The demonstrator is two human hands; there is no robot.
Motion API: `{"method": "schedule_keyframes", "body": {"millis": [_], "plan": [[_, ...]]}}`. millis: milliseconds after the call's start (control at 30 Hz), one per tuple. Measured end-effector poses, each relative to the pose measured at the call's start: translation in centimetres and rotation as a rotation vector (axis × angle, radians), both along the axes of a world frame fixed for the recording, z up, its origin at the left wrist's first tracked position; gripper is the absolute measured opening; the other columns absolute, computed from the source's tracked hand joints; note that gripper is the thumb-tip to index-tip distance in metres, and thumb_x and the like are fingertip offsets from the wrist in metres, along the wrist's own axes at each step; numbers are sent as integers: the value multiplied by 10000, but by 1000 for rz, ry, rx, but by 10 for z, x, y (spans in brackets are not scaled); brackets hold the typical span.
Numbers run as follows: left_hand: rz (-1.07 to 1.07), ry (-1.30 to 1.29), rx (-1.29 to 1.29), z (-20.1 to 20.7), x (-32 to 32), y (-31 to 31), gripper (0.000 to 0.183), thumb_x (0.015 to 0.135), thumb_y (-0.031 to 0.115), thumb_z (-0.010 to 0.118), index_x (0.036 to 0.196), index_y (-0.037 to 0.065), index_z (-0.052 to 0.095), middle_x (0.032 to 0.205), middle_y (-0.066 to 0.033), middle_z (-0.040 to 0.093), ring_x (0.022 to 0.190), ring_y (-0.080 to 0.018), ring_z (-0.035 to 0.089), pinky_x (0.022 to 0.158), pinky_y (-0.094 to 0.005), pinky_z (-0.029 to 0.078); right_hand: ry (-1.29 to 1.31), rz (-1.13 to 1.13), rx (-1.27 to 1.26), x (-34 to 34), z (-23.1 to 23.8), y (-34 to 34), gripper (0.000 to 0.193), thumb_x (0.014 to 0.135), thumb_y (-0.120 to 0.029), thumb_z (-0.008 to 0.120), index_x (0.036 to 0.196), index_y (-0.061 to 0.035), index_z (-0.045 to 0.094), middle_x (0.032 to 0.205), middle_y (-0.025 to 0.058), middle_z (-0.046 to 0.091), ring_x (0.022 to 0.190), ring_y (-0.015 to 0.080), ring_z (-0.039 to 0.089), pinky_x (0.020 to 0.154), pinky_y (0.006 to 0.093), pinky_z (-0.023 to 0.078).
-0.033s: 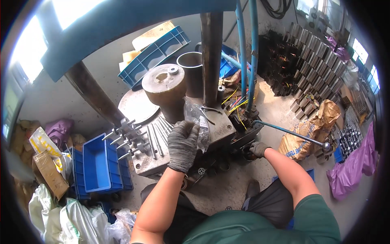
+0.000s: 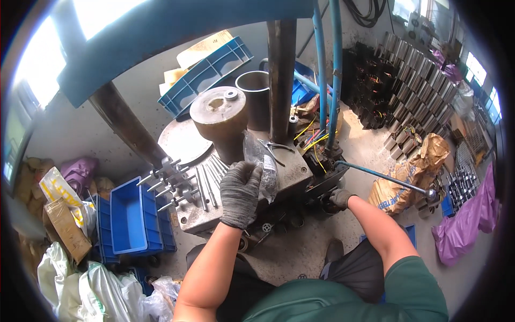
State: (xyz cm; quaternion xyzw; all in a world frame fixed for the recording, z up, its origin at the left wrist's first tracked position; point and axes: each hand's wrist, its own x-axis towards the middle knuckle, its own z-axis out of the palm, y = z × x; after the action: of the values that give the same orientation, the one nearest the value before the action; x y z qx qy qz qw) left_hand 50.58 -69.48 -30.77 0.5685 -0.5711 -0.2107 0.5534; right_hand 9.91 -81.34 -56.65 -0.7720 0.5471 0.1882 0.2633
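- Metal bed (image 2: 292, 173): grey, standing before the person.
- Thick cylinder (image 2: 219, 122): upright, behind the left hand.
- Clear plastic bag (image 2: 267, 173): at the bed's front edge, just right of the left hand.
- Left hand (image 2: 240, 192): gloved, fingers curled; grasp cannot be told.
- Right hand (image 2: 339, 198): gloved, beside the bed; finger state cannot be told.
- Slim rods (image 2: 201, 188): on the bed, left of the left hand.
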Motion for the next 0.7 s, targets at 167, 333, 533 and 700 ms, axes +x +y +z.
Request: {"method": "schedule_keyframes", "body": {"millis": [167,333,533,700], "plan": [[-28,34,192,9,11,10,109,974,108,717,1000,4,695,824,-22,683,766,-75,581,733,-261,503,348,308,-4,-58,-125,-42,362,870,-322,672,1136,-98,772,1112,119,761,960,285,738,853,434,586],[-18,51,199,-8,41,17,116,987,104,685,1030,-3,688,807,-43,683,668,-89,599,616,-265,505,231,15,-23,-30,-118,-45,421,879,-384,676,1193,-120,771,1294,147,708,1177,316,684,972,444,553],[3,158,321,3,57,29,172,990,153,689,1004,-18,700,816,-93,720,753,-154,655,729,-325,542,58,-349,457,15,-3,12,273,844,-358,726,746,-104,748,640,36,641,554,176,535,553,399,450],[-59,109,383,4,63,31,226,1017,217,678,1005,-7,702,755,-47,668,668,-113,576,653,-299,503,-187,-551,457,16,53,65,166,874,-221,685,912,-60,683,687,107,671,519,215,595,473,374,447]]}}
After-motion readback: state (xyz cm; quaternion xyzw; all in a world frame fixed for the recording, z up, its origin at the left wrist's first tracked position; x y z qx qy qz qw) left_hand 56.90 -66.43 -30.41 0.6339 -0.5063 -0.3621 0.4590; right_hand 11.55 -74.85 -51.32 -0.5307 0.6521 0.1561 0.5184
